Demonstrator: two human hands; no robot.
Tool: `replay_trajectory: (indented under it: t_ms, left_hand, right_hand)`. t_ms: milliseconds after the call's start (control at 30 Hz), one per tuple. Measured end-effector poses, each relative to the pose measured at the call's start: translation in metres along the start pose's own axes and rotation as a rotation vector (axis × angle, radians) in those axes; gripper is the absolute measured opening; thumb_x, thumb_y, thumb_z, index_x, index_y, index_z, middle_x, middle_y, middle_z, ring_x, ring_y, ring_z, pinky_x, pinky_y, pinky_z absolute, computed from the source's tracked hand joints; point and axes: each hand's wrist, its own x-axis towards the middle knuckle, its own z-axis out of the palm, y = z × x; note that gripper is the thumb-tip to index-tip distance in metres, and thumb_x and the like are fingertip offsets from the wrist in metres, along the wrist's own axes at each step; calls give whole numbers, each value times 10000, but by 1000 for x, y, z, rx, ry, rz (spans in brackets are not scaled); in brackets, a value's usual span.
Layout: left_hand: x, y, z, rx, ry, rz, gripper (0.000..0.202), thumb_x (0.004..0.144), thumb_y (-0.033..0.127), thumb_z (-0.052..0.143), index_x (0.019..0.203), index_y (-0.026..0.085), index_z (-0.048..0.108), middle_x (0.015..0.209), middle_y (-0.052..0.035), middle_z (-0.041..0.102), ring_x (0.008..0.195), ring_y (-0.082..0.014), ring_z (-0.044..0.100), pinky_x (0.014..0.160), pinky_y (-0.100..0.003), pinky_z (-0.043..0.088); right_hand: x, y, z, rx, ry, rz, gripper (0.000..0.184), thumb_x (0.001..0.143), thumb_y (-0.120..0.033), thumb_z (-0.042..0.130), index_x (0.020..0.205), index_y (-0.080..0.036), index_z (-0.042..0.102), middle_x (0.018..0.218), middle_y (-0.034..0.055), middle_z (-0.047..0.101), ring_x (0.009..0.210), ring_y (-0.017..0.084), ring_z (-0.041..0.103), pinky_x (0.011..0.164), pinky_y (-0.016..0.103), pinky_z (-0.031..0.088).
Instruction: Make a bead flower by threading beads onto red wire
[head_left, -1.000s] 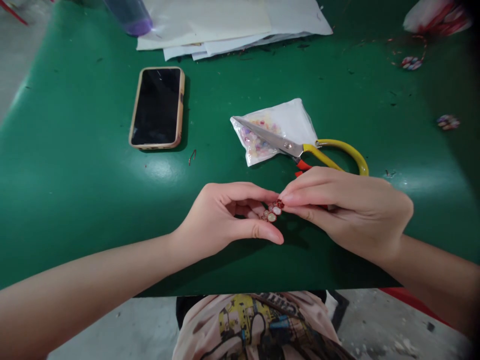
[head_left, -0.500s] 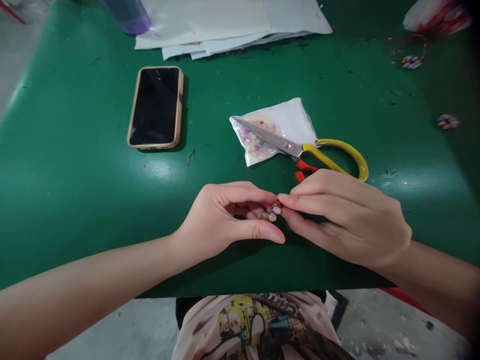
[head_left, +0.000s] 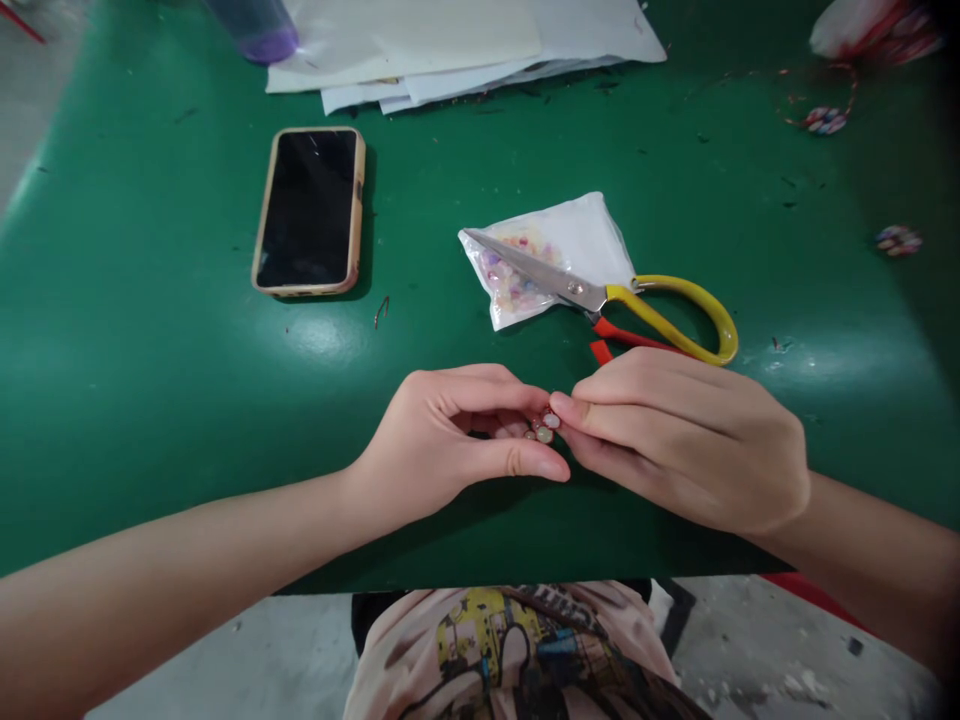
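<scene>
A small cluster of pale beads bound with copper-coloured wire, a beaded ornament (head_left: 544, 433), sits between my two hands near the table's front edge. My left hand (head_left: 472, 425) is curled around it, fingers behind and thumb in front. From the right, my right hand (head_left: 675, 435) pinches its upper right edge between thumb and fingertips. The fingers hide part of the beads and wire. Just beyond my right hand lie scissors (head_left: 577, 290) with yellow and red handles, their blades resting across a small bag of beads (head_left: 517, 265).
A phone (head_left: 311, 210) lies at the left on the green table (head_left: 150, 400), with a wire scrap (head_left: 382, 311) near it. Papers (head_left: 450, 50) and a purple-based bottle (head_left: 259, 30) are at the back. Two beaded pieces (head_left: 825, 121) (head_left: 898, 240) and a plastic bag (head_left: 874, 30) lie at the right.
My right hand has shifted slightly left and closed in on the beaded ornament, covering more of its upper right edge. My left hand stays almost still.
</scene>
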Motion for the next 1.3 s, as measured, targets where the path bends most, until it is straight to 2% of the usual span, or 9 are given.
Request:
replay_trajectory:
  t_ms: [300, 467, 633, 767, 933, 1033, 1100, 1200, 1300]
  left_hand:
    - [-2, 0, -1, 84, -19, 31, 232, 607, 99, 781, 820, 182, 745, 727, 9, 632, 625, -80, 583, 590, -159, 506]
    - [-3, 0, 0, 149, -39, 34, 216, 616, 108, 778, 821, 169, 748, 746, -6, 636, 632, -84, 579, 596, -164, 506]
    - [-2, 1, 0, 210, -52, 42, 202, 645, 159, 769, 845, 157, 747, 770, -27, 643, 656, -99, 590, 611, -184, 510]
    - [-2, 0, -1, 176, -53, 34, 232, 612, 113, 783, 836, 162, 742, 780, -17, 651, 658, -97, 589, 611, -180, 509]
    - [0, -2, -1, -7, -71, -7, 285, 632, 85, 766, 892, 194, 718, 811, 14, 678, 698, -88, 632, 690, -174, 541]
    - [0, -3, -1, -114, -59, -14, 345, 657, 88, 755, 972, 204, 678, 856, 12, 708, 767, -101, 667, 744, -190, 555]
    - [0, -3, -1, -163, -42, -28, 326, 666, 79, 748, 956, 187, 645, 864, 6, 712, 775, -106, 676, 740, -199, 564]
    - [0, -1, 0, -204, -34, -34, 210, 706, 79, 716, 860, 153, 593, 912, -19, 698, 785, -110, 673, 721, -210, 575]
    - [1, -1, 0, -199, -37, 4, 140, 739, 91, 684, 821, 138, 581, 970, -34, 650, 791, -104, 656, 727, -223, 583]
  right_hand:
    - [-1, 4, -2, 32, -32, -73, 112, 813, -125, 608, 739, -207, 628, 708, 6, 696, 680, 121, 651, 670, 245, 570]
    - [-4, 8, -3, 44, -69, -114, 161, 834, -115, 566, 780, -254, 627, 729, -33, 692, 721, 123, 650, 691, 261, 577]
    - [-10, 12, -4, 21, -75, -187, 117, 811, -118, 595, 840, -230, 614, 799, -4, 694, 764, 145, 635, 715, 291, 573]
    - [-11, 12, -4, -9, -57, -233, 112, 807, -114, 594, 859, -213, 605, 806, 14, 698, 769, 161, 639, 710, 308, 576]
    - [-6, 5, -4, 4, 34, -88, 132, 806, -108, 608, 914, -185, 616, 816, 29, 702, 771, 134, 649, 728, 272, 571]
    - [-3, 2, -3, -45, 111, 11, 131, 792, -164, 647, 918, -192, 629, 834, 35, 705, 757, 127, 655, 715, 251, 561]
    - [-4, 2, -2, -51, 146, 82, 161, 777, -208, 666, 935, -200, 634, 853, 35, 701, 782, 143, 659, 734, 263, 556]
    - [-6, 4, 0, 28, 117, 221, 191, 762, -268, 673, 944, -222, 635, 883, 32, 692, 842, 173, 652, 781, 304, 543]
    - [-7, 5, 2, 138, 40, 351, 180, 774, -302, 654, 945, -246, 636, 911, 21, 684, 852, 177, 641, 751, 320, 539]
